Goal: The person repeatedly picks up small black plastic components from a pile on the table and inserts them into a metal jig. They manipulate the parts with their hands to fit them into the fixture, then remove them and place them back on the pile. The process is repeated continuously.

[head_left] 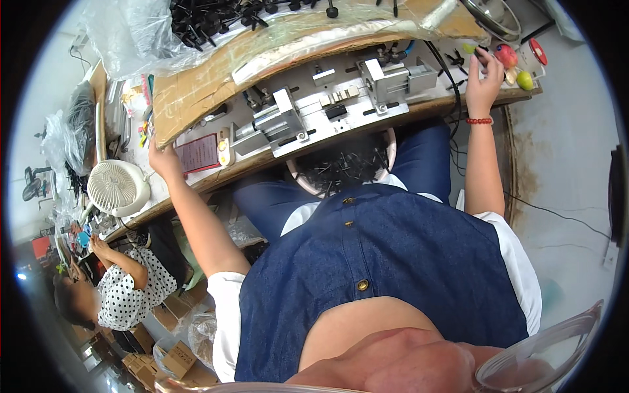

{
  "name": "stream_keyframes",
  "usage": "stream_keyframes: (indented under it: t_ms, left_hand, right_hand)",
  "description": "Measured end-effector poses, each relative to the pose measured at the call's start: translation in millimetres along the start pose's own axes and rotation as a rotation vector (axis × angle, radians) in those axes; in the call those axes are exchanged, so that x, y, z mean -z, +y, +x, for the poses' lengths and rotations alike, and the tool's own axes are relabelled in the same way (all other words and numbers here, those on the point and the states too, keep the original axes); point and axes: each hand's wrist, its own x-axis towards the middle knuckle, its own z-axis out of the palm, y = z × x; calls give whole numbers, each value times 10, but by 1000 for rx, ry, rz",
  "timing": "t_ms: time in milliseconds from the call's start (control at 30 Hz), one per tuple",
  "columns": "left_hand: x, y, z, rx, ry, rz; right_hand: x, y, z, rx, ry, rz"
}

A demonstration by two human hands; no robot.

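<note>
My left hand point(165, 162) is closed at the near left corner of a cardboard sheet point(187, 101), and its fingers are partly hidden there. Just right of it lies a phone in a red case point(197, 153). My right hand point(483, 82) reaches over the bench's right end, fingers stretched forward and apart. Small black parts point(455, 59) lie left of its fingertips, and a red fruit point(506, 56) sits to their right. Between my hands stands a metal clamping fixture point(337, 98) with two cylinder blocks and a small black block point(335, 111) in front of its middle.
Black stemmed parts point(216, 19) are heaped on the cardboard behind the fixture. A tub of black parts point(341, 171) is between my knees. A white fan point(118, 188) stands at the left, with a co-worker in a dotted shirt point(134, 288) beyond. A green fruit point(525, 80) lies far right.
</note>
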Motion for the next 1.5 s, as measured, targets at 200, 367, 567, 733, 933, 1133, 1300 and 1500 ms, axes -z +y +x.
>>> stream_keyframes:
  t_ms: [200, 367, 567, 733, 933, 1133, 1300, 1500]
  left_hand:
    - [355, 1250, -51, -68, 801, -415]
    - [165, 3068, 94, -429, -16, -592]
    - [-852, 3609, 297, -679, -300, -162]
    - [-1004, 3690, 381, -642, -334, -86]
    - [-895, 3587, 355, -667, -307, -166]
    - [-684, 3557, 337, -361, -503, -628]
    - [-788, 3433, 590, 69, -757, -1064]
    - [-497, 3375, 495, 88, -582, -1191]
  right_hand:
    - [-304, -1165, 635, 183, -430, 430]
    - [-978, -1692, 855, 405, -606, 344]
    - [-681, -2115, 854, 130, -695, 432]
    - [-141, -2075, 80, 201, -655, 721]
    - [-35, -2091, -645, 383, -789, 458]
    - [-187, -2050, -731, 562, -716, 249]
    - [-176, -2040, -725, 555, -727, 243]
    - [-211, -2023, -253, 574, -629, 340]
